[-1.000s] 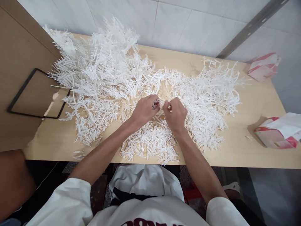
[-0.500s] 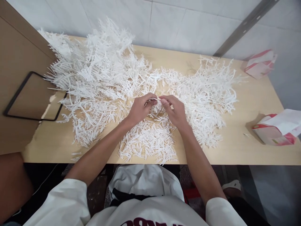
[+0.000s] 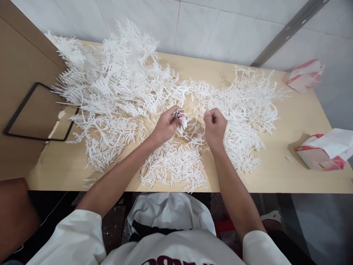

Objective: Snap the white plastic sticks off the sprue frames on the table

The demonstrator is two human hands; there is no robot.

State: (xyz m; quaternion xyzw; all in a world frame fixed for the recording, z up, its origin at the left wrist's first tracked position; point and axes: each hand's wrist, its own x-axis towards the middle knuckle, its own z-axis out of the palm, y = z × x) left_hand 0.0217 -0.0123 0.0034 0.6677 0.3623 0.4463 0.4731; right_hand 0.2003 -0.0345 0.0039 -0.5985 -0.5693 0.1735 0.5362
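My left hand (image 3: pixel 168 123) is closed on a white branched plastic piece (image 3: pixel 182 120) whose thin prongs poke out past the fingers. To its right, my right hand (image 3: pixel 215 127) is curled shut with thumb against fingers; what it pinches, if anything, is too small to make out. Below and between the hands lies a spread of short white sticks (image 3: pixel 173 163). A tall heap of white branched pieces (image 3: pixel 116 77) rises on the left, and a lower pile of similar pieces (image 3: pixel 248 99) lies beyond my right hand.
A cardboard box (image 3: pixel 24 73) with a black wire frame (image 3: pixel 16 106) against it stands at the left. Two red-and-white paper packets (image 3: pixel 305 75) sit on the right side of the wooden table (image 3: pixel 275 173). A tiled wall (image 3: pixel 204 29) runs along the back. Another person's limb (image 3: pixel 16 217) shows at lower left.
My hands were together over the piece; now they are apart. The right hand has moved right and curled up, while the left stays nearly in place with the branched piece.
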